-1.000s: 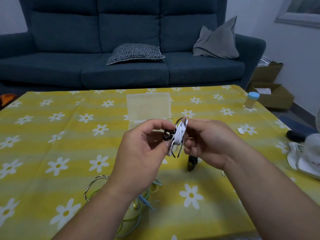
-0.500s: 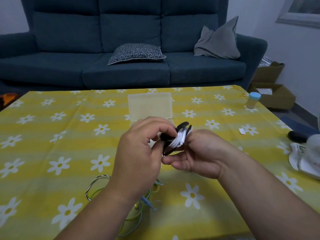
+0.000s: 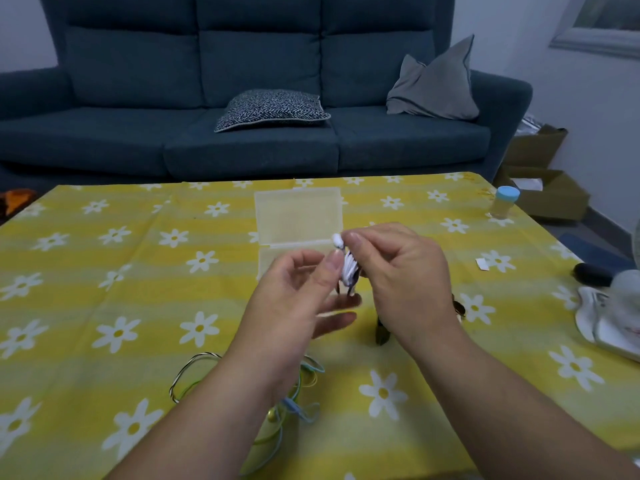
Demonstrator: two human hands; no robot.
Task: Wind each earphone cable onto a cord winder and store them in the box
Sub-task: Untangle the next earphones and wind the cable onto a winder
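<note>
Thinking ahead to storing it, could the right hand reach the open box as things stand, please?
Probably yes: the box lies open just beyond the right hand, with nothing between them.

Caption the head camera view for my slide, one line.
Left hand holds the cord winder wrapped in earphone cable; right hand pinches the earbud; clear box open behind.

a dark blue sofa (image 3: 242,140) holds a patterned cushion (image 3: 273,109) and a grey cushion (image 3: 436,88). a blue-capped bottle (image 3: 504,206) stands at the flowered yellow surface's (image 3: 104,271) right edge, with cardboard boxes (image 3: 550,188) beyond it.
</note>
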